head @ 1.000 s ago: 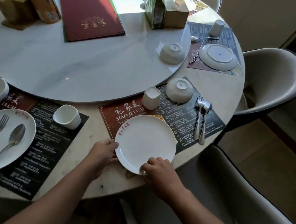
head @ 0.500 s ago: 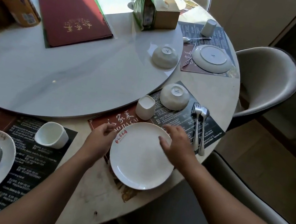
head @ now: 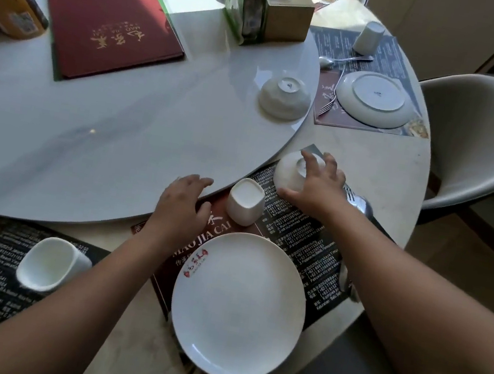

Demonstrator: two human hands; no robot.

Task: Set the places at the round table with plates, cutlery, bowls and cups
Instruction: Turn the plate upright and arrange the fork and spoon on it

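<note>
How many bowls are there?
2. One bowl sits upside down on the turntable near its right edge. The other bowl, also upside down, is on the placemat under the right hand. More may be out of view.

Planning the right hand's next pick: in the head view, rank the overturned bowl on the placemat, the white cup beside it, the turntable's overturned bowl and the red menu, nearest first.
1. Overturned white bowl on the placemat: under the right hand, in its grip.
2. Small white cup: just left of that hand.
3. Overturned white bowl on the turntable: beyond, ahead.
4. Red menu: far left.
</note>
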